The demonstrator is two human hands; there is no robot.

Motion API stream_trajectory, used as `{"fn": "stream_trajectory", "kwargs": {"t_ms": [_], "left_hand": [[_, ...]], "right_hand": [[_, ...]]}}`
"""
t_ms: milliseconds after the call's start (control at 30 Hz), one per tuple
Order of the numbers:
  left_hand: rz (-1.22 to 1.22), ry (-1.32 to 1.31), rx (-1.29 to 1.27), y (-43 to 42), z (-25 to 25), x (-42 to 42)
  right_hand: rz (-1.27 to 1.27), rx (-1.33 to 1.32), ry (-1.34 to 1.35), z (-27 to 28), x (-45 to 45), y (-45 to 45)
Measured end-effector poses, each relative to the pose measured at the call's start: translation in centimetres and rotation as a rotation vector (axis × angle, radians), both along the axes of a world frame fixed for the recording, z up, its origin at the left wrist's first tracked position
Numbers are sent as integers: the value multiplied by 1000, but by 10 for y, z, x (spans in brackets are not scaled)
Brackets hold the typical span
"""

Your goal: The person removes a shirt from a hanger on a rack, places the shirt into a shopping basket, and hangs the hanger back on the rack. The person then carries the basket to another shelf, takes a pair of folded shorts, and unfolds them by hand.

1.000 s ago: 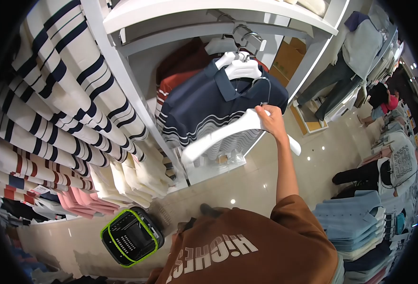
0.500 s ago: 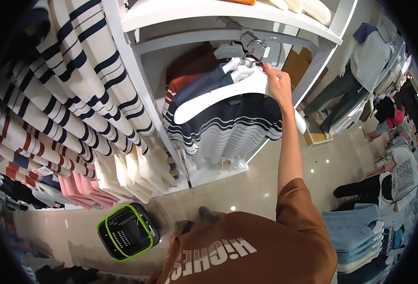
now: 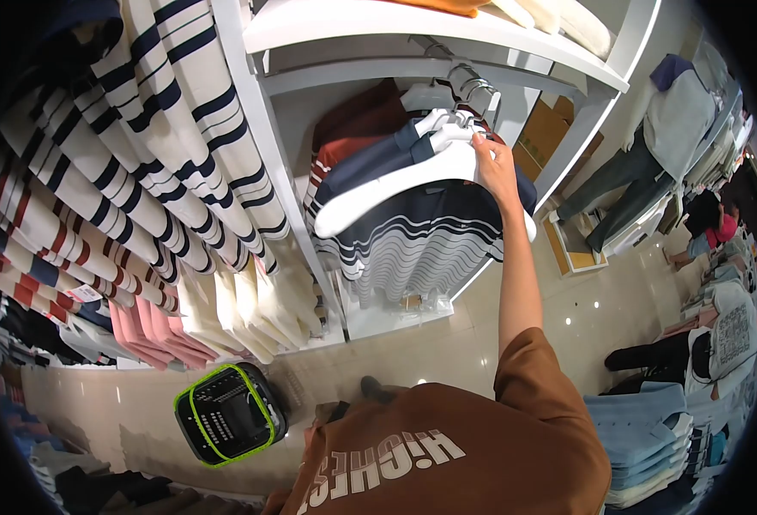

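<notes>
My right hand [image 3: 495, 170] is closed on the upper part of a bare white clothes hanger [image 3: 404, 184], near its hook. Behind that hanger hang several navy-and-white striped knit tops [image 3: 421, 245] on white hangers. The hooks are close to a metal rail [image 3: 460, 73] under a white shelf [image 3: 413, 33]; whether the held hanger's hook rests on the rail I cannot tell. Dark red garments [image 3: 357, 120] hang farther back. My left hand is out of view.
Striped garments [image 3: 147, 146] fill the left side. A black basket with a green rim [image 3: 191, 421] stands on the floor. To the right are a dressed mannequin [image 3: 631, 163], folded blue clothes [image 3: 640, 425] and another person [image 3: 708, 219] farther off.
My right hand and the white hanger have shifted slightly down and left, closer to the hanging tops. The view has also shifted a little.
</notes>
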State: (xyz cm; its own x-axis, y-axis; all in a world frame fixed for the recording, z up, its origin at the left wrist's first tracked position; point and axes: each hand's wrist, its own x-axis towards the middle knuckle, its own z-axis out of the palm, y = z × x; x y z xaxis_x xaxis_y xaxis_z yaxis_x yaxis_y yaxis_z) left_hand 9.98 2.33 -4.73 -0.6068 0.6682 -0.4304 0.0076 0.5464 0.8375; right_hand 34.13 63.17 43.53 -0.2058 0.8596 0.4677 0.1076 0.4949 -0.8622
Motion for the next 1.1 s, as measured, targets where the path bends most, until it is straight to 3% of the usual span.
{"fn": "stream_trajectory", "kwargs": {"t_ms": [33, 67, 100, 133, 167, 200, 233, 267, 300, 333, 400, 433, 500, 567, 633, 700, 800, 833, 900, 1100], "left_hand": [[-31, 33, -23, 1, 4, 3], [-186, 229, -1, 7, 25, 5], [-334, 424, 15, 11, 49, 10], [-354, 456, -72, 6, 43, 14], [-366, 484, -164, 3, 28, 13], [-215, 376, -256, 3, 3, 14], [-52, 273, -338, 1, -21, 15], [275, 34, -410, -6, -41, 18], [128, 73, -305, -21, -44, 15], [-12, 116, -196, -39, -46, 13], [202, -45, -455, -42, -32, 29], [266, -105, -530, -41, -24, 35], [353, -164, -576, -47, -2, 38], [411, -189, -589, -61, 24, 37], [414, -200, -604, -70, 51, 40], [443, -211, -612, -84, 60, 47], [542, -221, -624, -112, 65, 53], [558, -218, -625, -123, 67, 53], [580, -226, -624, -153, 64, 48], [611, -291, -524, -247, 38, 25]], "right_hand": [[-14, -19, 6, -4, 0, -3], [-20, -40, 11, -10, -2, -8], [-182, 85, -142, -20, -1, -15], [-331, 216, -294, -34, -1, -24], [-425, 183, -230, -53, -6, -42], [-592, 309, -280, -80, -7, -54], [-631, 256, -192, -102, -8, -74], [-692, 284, -250, -130, -2, -91], [-679, 165, -248, -150, 3, -118], [-679, 227, -278, -185, 8, -139], [-680, 64, -568, -259, 20, -193], [-504, 9, -613, -281, 22, -221], [-132, -313, -919, -388, 30, -265], [220, -606, -1176, -457, 26, -313], [1132, -533, -1371, -610, 48, -316], [1148, -715, -1332, -533, 21, -327], [820, -1139, -1048, -449, -21, -327], [601, -1339, -893, -432, -37, -329], [516, -1292, -751, -395, -72, -343], [462, -1289, -707, -372, -137, -422]]}}
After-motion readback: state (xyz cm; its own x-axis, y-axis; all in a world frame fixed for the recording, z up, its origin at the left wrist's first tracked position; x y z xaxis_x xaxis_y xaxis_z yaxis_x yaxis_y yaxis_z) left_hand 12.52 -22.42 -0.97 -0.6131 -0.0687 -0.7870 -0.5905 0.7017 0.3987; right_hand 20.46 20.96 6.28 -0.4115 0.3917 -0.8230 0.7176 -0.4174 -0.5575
